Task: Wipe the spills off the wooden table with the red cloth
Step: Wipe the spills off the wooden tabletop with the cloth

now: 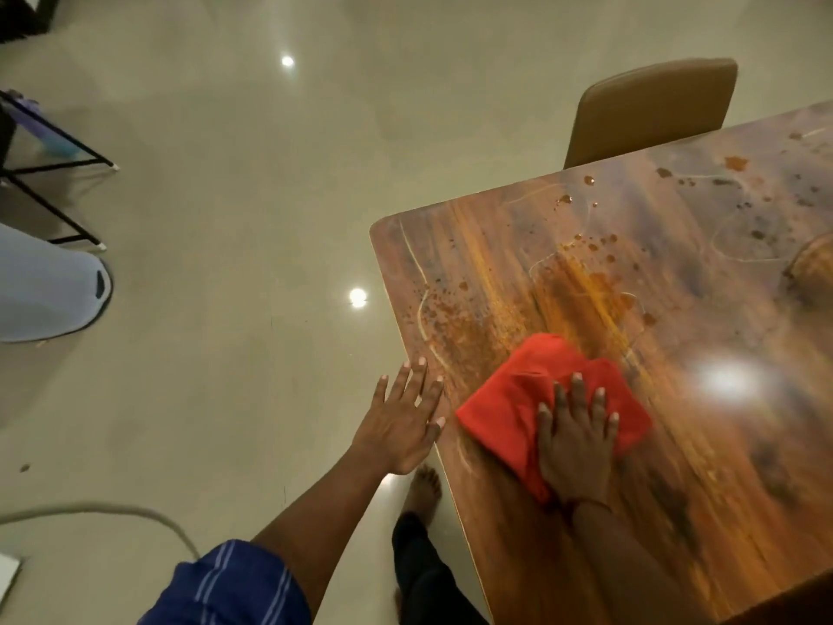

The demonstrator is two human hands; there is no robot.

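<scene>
The wooden table (703, 466) fills the right side, its near-left corner rounded. Orange-brown spills (581, 281) lie smeared across its middle, with scattered drops (734, 163) farther back. A folded red cloth (509, 408) lies flat on the table just below the big smear. My right hand (574, 448) presses palm-down on the cloth's near half, fingers spread. My left hand (401, 421) rests flat and empty at the table's left edge, fingertips on the wood, beside the cloth.
A tan chair (649, 108) stands at the table's far side. A round wooden object (811, 263) sits at the right edge. My bare foot (421, 487) is on the pale tiled floor. A black metal frame (54, 182) and grey bin (49, 286) stand left; a hose (135, 512) crosses the floor.
</scene>
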